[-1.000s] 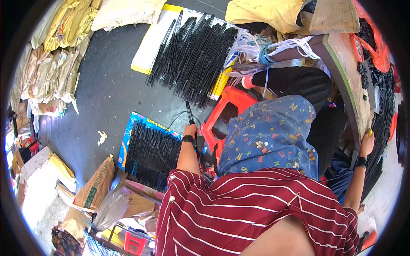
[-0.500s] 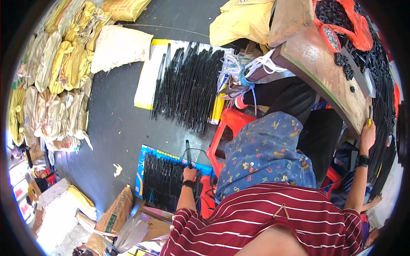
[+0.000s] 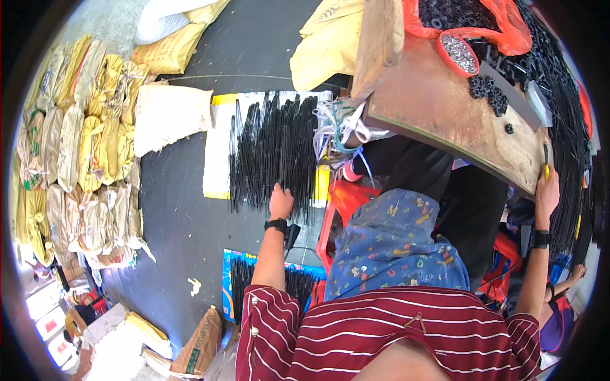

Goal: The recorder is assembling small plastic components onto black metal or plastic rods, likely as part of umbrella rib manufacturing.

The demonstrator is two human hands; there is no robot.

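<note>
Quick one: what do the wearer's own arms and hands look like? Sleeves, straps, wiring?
Left hand and right hand: both ungloved. Maroon short sleeves with white stripes; pale round buttons on the left sleeve. Black band on each wrist, with a dark block beside it. Thin dark cable near the right one.

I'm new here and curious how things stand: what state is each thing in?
Upper black rods: lying roughly parallel on white-and-yellow sheet
Left hand: over their near ends, grip unclear
Yellow-handled tool: held
Right hand: closed around it
Red bowl: filled with small shiny pieces
Red bag: open, black rings showing
Lower black rods: partly hidden
</note>
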